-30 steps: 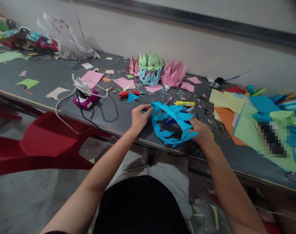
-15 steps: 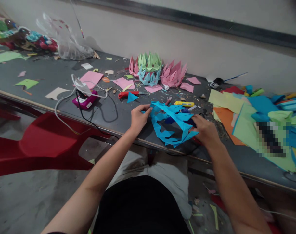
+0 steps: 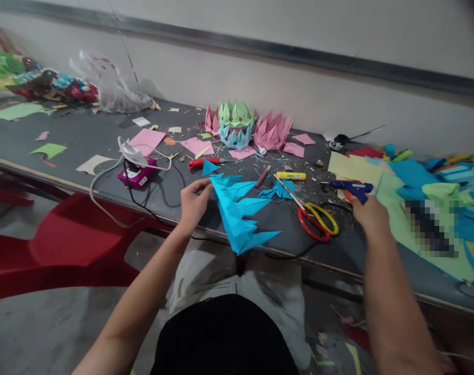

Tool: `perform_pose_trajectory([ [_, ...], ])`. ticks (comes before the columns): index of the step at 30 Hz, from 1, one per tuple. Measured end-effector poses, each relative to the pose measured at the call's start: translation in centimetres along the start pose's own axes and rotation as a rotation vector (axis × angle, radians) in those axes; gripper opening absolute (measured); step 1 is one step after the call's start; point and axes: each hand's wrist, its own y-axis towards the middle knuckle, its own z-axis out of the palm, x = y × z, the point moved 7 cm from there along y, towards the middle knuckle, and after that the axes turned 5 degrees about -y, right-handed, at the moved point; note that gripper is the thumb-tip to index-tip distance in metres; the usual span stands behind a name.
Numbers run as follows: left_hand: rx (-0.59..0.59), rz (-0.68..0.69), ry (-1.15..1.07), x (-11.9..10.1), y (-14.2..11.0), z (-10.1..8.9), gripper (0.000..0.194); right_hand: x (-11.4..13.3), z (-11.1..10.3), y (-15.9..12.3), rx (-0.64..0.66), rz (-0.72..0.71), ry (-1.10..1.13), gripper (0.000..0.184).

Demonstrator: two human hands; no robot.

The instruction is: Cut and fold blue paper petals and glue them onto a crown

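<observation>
Pinched in my left hand (image 3: 194, 202) is one end of a blue paper crown (image 3: 237, 211), a folded strip with spikes pointing right. It hangs over the table's front edge. My right hand (image 3: 371, 211) grips the handle of a dark blue glue gun (image 3: 351, 188), its nozzle pointing left over the table. Between the hands lie scissors (image 3: 317, 221) with red and yellow handles, blades partly over a small folded blue paper piece (image 3: 280, 189). A yellow tube-like tool (image 3: 291, 176) rests just behind them.
Finished-looking pink, green and blue paper crowns (image 3: 237, 125) stand near the wall. A purple power adapter (image 3: 137, 173) with cables is at left, beside a red-handled cutter (image 3: 203, 163). Coloured paper sheets (image 3: 400, 208) pile up at right. A red chair (image 3: 80, 239) stands at front left.
The crown has left my right hand, moved left and now hangs as a strip from my left hand. My right hand has moved right with the glue gun, uncovering the scissors.
</observation>
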Motion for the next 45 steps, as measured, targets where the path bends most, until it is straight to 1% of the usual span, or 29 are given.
perform_pose_trajectory([
  [2,-0.020,-0.011,-0.033,0.0,0.3,-1.2,0.020,-1.3,-0.3,0.0,0.002,0.168,-0.060,0.026],
  [4,-0.031,-0.029,-0.049,0.2,0.6,-1.7,0.021,-1.0,-1.5,-0.4,-0.016,0.245,-0.096,0.026],
  [6,-0.039,-0.048,-0.052,0.5,0.7,-1.7,0.023,0.9,-3.5,-0.8,-0.069,0.262,-0.107,0.034],
  [7,-0.041,-0.055,-0.052,0.7,0.7,-1.6,0.023,2.6,-4.5,-1.0,-0.098,0.235,-0.098,0.039],
  [8,-0.039,-0.059,-0.052,0.7,0.6,-1.4,0.023,5.0,-5.2,-1.0,-0.123,0.143,-0.061,0.041],
  [9,-0.036,-0.062,-0.050,0.7,0.6,-1.1,0.022,8.1,-5.9,-1.1,-0.168,-0.027,0.058,0.038],
  [10,-0.031,-0.063,-0.044,0.7,0.5,-0.8,0.022,11.4,-6.1,-1.2,-0.151,-0.198,0.191,0.032],
  [11,-0.030,-0.063,-0.037,0.6,0.4,-0.6,0.022,14.8,-5.6,-1.5,-0.073,-0.388,0.286,0.029],
  [12,-0.030,-0.062,-0.028,0.5,0.3,-0.4,0.022,18.0,-4.8,-2.0,0.021,-0.574,0.328,0.026],
  [13,-0.031,-0.061,-0.019,0.4,0.3,-0.4,0.022,20.5,-3.8,-2.5,0.104,-0.722,0.341,0.023],
  [14,-0.031,-0.059,-0.012,0.3,0.2,-0.3,0.022,22.4,-2.8,-2.9,0.170,-0.827,0.337,0.021],
  [15,-0.031,-0.058,-0.009,0.3,0.2,-0.3,0.022,23.7,-1.8,-3.0,0.209,-0.887,0.326,0.020],
  [16,-0.030,-0.058,-0.008,0.2,0.1,-0.3,0.022,24.5,-0.9,-3.0,0.236,-0.918,0.305,0.019],
  [18,-0.028,-0.066,-0.009,0.3,0.1,-0.3,0.022,25.2,0.6,-2.9,0.301,-0.943,0.255,0.018],
  [20,-0.025,-0.075,-0.013,0.5,0.1,-0.3,0.023,25.3,1.5,-2.7,0.360,-0.943,0.229,0.018],
  [27,-0.032,-0.069,-0.027,0.8,0.2,-0.2,0.023,26.0,1.8,-2.0,0.496,-0.899,0.175,0.016],
  [30,-0.018,-0.070,-0.030,0.8,0.2,-0.2,0.023,26.2,2.5,-1.6,0.602,-0.857,0.136,0.019],
  [33,-0.010,-0.062,-0.025,0.8,0.2,-0.1,0.023,26.3,3.3,-1.0,0.721,-0.824,0.093,0.016],
  [36,-0.006,-0.052,-0.009,0.7,0.2,-0.2,0.023,26.6,3.8,-0.4,0.791,-0.797,0.068,0.012],
  [38,-0.005,-0.050,-0.004,0.7,0.2,-0.2,0.023,26.9,3.7,-0.3,0.804,-0.785,0.070,0.008],
  [41,-0.009,-0.047,-0.011,0.5,0.2,-0.2,0.023,26.9,3.1,-0.6,0.786,-0.775,0.095,0.004],
  [43,-0.006,-0.048,-0.014,0.4,0.1,-0.1,0.022,26.5,2.5,-0.9,0.756,-0.774,0.128,0.005],
  [45,-0.003,-0.055,-0.014,0.2,0.0,0.0,0.022,26.0,2.1,-1.0,0.718,-0.757,0.231,0.009],
])
